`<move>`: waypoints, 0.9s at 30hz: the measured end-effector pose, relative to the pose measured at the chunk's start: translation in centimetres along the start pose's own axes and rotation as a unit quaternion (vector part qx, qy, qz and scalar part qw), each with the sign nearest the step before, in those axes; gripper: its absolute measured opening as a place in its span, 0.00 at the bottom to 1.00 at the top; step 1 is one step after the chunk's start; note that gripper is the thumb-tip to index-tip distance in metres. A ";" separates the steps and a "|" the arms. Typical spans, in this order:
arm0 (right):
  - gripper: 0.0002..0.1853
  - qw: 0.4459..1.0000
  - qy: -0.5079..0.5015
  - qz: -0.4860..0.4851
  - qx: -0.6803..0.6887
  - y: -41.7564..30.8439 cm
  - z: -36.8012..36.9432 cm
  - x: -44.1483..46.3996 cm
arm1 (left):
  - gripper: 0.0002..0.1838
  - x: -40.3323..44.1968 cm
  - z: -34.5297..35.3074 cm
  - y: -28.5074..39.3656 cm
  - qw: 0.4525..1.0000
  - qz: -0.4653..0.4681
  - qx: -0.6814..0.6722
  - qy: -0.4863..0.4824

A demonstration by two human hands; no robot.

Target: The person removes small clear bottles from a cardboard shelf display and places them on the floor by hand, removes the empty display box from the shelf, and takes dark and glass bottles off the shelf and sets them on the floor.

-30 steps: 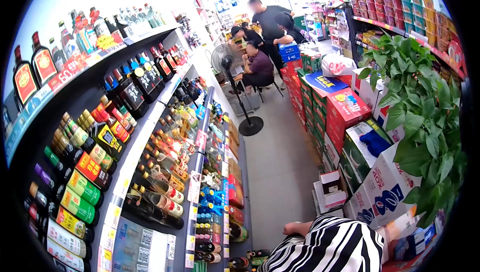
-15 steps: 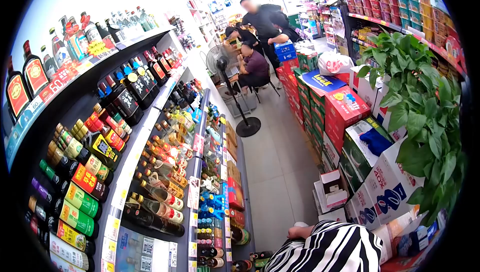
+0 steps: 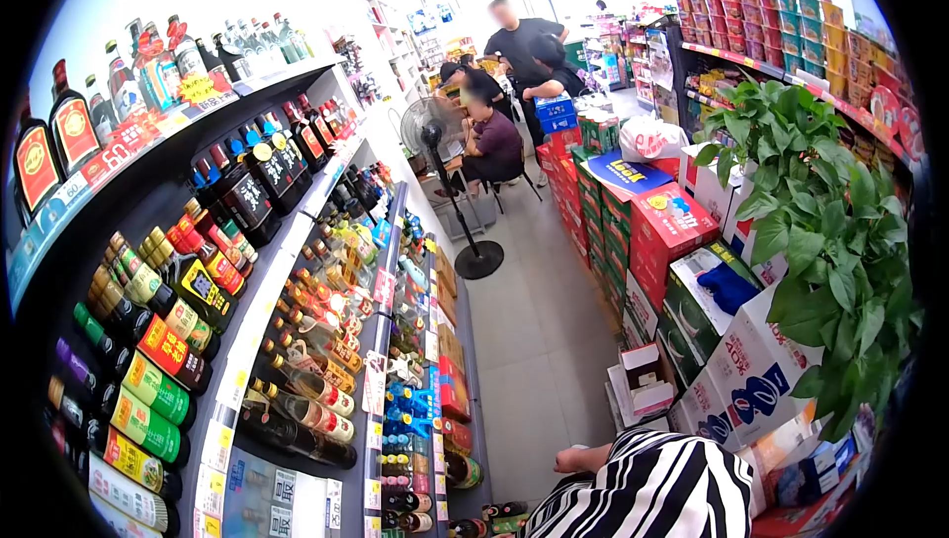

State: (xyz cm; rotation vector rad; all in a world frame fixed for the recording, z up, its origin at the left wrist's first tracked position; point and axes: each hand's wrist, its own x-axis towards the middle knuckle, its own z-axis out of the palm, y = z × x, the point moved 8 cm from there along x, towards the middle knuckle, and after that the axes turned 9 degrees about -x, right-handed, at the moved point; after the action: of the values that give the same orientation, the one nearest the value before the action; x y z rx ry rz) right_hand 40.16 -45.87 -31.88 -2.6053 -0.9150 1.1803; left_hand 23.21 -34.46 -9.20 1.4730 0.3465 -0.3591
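Fingers: on what looks like the right hand [image 3: 573, 459]; spread or pinching, I can't tell.
Sleeve: black-and-white striped cloth [image 3: 657, 489], at four o'clock from the hand.
Box: open, white cardboard [image 3: 650, 400], at one o'clock.
Bottles: dark glass [image 3: 508, 509], at eight; best move slowly, without bumping them.

I read "60" on a shelf-edge tag [image 3: 71, 190] at nine o'clock, "LOOK" on a blue panel [image 3: 630, 171] at two o'clock
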 end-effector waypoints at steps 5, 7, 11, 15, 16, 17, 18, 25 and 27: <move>0.22 0.999 0.006 -0.027 -0.034 1.8 1.9 1.8 | 0.13 -0.1 -0.1 -1.3 1.000 -0.010 -0.007 -0.005; 0.22 0.999 0.003 -0.030 -0.039 1.5 1.6 1.1 | 0.13 -0.4 -0.1 -1.5 1.000 -0.009 -0.008 -0.007; 0.22 0.997 -0.002 -0.048 -0.052 0.8 1.3 -0.2 | 0.13 -0.7 0.1 -2.0 1.000 -0.008 -0.006 -0.012; 0.22 0.994 -0.004 -0.077 -0.071 0.1 1.2 -1.3 | 0.14 -1.3 0.3 -2.4 1.000 -0.009 -0.003 -0.019; 0.22 0.994 -0.005 -0.085 -0.075 -0.2 1.3 -1.6 | 0.14 -1.4 0.4 -2.4 1.000 -0.008 -0.002 -0.019; 0.22 0.993 -0.005 -0.091 -0.081 -0.4 1.4 -1.9 | 0.14 -1.6 0.5 -2.7 1.000 -0.009 -0.002 -0.020; 0.22 0.992 -0.004 -0.098 -0.085 -0.6 1.5 -2.1 | 0.14 -1.8 0.6 -2.8 1.000 -0.010 -0.001 -0.022; 0.22 0.995 -0.013 -0.093 -0.033 -1.2 -0.3 -5.0 | 0.14 -4.0 0.7 -6.2 0.999 -0.005 0.013 -0.053; 0.22 0.995 -0.012 -0.080 -0.050 0.0 0.9 -3.3 | 0.15 -3.3 -0.1 -9.6 0.996 -0.011 0.083 -0.036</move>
State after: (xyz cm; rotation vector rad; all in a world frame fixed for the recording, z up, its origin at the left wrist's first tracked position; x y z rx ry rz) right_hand 37.82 -47.86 -30.33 -2.5407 -1.1924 1.1548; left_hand 16.04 -34.86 -16.36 1.6155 0.2798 -0.4663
